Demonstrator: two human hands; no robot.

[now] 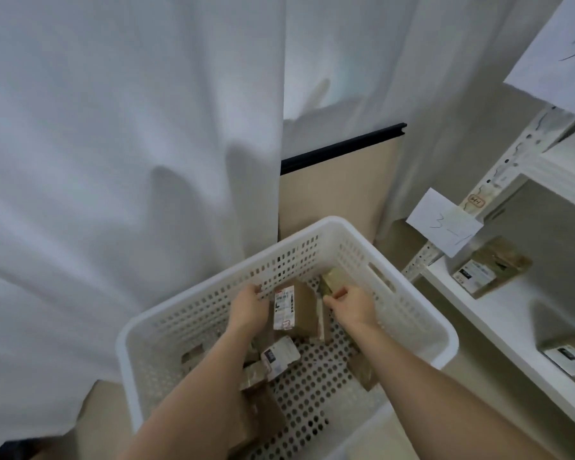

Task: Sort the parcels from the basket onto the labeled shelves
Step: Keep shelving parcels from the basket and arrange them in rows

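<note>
Both forearms reach down from the near edge into a white perforated basket (422, 330) on the floor. Brown parcels lie scattered on its holed bottom: one near the left forearm, a small one with a white label (279, 355) between the arms, and another at the right wall under the right forearm.

Farther in, the left hand (248, 308) rests against the left side of an upright box (296, 308) with a white shipping label facing the camera; its fingers curl over toward the far basket wall, and I cannot tell whether they grip the box or only touch it. Just right of that box, the right hand (349, 305) pinches a small greenish-brown parcel (331, 282) between thumb and fingers, near the far right corner of the basket.

To the right stands a white metal shelf (498, 313). Two brown parcels with labels lie on it: one (490, 270) near its far end, another (571, 358) nearer, cut by the frame edge. A paper tag (445, 224) with handwritten figures, seemingly "3-1", is taped to the shelf post above the far parcel; a larger paper sheet (558, 51) hangs higher up at the top right.

Behind the basket hang white curtains (130, 144), with a beige panel (336, 194) topped by a black strip showing in the gap between them.
</note>
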